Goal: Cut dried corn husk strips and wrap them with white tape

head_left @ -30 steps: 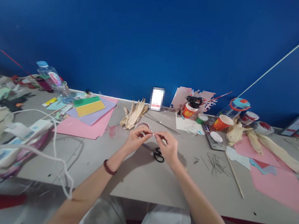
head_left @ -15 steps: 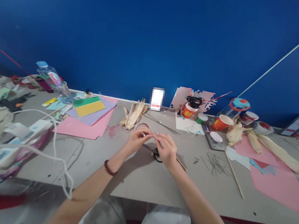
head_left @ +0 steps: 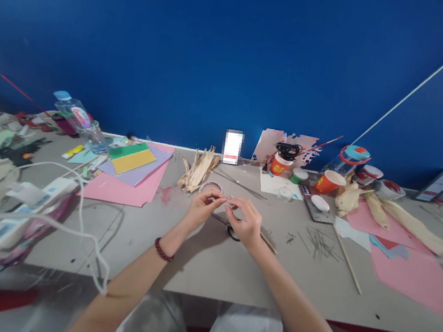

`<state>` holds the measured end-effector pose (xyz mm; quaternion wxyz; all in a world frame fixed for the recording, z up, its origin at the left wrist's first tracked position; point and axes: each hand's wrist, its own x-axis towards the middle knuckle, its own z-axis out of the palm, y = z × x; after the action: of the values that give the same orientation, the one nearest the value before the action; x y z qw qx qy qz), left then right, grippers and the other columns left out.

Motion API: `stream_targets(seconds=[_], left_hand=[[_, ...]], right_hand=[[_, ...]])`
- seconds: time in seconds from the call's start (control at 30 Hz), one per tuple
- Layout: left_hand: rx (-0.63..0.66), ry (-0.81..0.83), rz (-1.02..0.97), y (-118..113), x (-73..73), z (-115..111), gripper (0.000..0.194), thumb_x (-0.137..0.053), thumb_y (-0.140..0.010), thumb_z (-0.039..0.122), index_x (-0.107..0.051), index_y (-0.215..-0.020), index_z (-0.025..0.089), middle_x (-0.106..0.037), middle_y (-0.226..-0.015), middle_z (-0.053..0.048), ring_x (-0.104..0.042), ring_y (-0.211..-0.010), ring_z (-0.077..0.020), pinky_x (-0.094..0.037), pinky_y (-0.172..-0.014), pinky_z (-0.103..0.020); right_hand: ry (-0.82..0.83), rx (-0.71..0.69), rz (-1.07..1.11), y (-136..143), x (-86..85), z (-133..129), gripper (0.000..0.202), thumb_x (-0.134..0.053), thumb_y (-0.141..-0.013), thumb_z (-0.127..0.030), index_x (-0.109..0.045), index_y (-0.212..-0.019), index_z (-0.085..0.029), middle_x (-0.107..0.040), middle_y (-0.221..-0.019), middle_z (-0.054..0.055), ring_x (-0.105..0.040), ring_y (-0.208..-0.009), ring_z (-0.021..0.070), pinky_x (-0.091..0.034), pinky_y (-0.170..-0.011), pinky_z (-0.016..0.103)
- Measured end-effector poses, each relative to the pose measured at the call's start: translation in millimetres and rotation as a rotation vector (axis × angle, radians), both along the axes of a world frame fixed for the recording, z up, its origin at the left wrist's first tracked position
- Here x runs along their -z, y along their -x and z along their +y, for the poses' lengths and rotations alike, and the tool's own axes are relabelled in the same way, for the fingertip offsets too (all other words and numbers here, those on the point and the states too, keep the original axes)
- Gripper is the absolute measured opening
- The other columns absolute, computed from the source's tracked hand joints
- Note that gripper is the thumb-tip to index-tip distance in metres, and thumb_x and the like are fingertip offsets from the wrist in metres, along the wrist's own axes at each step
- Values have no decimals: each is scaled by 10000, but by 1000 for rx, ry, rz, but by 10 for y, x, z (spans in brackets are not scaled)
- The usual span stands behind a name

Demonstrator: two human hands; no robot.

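My left hand [head_left: 202, 208], with a dark red beaded bracelet on its wrist, is pinched at the fingertips. Something small is between its finger and thumb, too tiny to name. Close beside it, my right hand [head_left: 246, 222] has its fingers curled and their tips near the left ones; what they hold cannot be made out. Below the hands lie black-handled scissors [head_left: 232, 233], partly hidden. A roll of tape [head_left: 206, 185] is just behind my left hand. A wooden stick [head_left: 269, 243] pokes out beside my right wrist.
Dried husks [head_left: 197, 171] lie behind the hands. Coloured sheets [head_left: 133, 160], a bottle [head_left: 78, 116] and a power strip [head_left: 17, 216] are left. Rightward are paper cups [head_left: 330, 182], a phone [head_left: 320, 215], thin wires [head_left: 322, 243] and pink paper [head_left: 413, 276].
My right thumb has moved down, away from the fingertips of my left hand, and the right fingers have spread slightly. My left hand has stayed in place.
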<state>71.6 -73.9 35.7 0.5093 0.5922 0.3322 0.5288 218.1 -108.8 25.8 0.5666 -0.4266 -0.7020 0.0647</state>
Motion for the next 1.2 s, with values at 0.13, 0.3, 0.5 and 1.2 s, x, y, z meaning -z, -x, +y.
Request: stream_targets(seconds=[0.13, 0.3, 0.5, 1.2], left_hand=[[3, -22, 1, 13, 32, 25, 202, -682, -713, 358, -642, -730, 161, -582, -731, -24, -508, -631, -101, -372, -493, -205], [10, -41, -1, 19, 40, 30, 182, -681, -719, 339, -659, -752, 161, -590, -754, -32, -517, -654, -106, -375, -497, -206], [0, -61, 10, 17, 50, 26, 167, -674, -726, 327, -663, -751, 162, -582, -759, -37, -521, -682, -114, -371, -506, -203], [13, 66, -8, -12, 8, -9, 207, -684, -700, 360, -678, -764, 164, -594, -768, -31, -473, -582, -77, -349, -459, -191]], right_hand=[[88, -15, 67, 16, -55, -11, 110, -575, -810, -253, -639, -899, -251, -674, -874, 47, -620, -734, 169, -522, -714, 323], [158, -28, 151, 19, -65, 6, 112, -586, -805, -270, -650, -888, -230, -681, -837, 40, -633, -735, 165, -525, -685, 299], [115, 1, 119, 26, -53, 12, 98, -576, -807, -259, -661, -849, -235, -689, -827, 41, -638, -731, 168, -519, -682, 303], [5, 40, 80, 54, -54, -20, 114, -542, -822, -192, -644, -804, -240, -687, -813, 46, -649, -775, 175, -520, -735, 323]])
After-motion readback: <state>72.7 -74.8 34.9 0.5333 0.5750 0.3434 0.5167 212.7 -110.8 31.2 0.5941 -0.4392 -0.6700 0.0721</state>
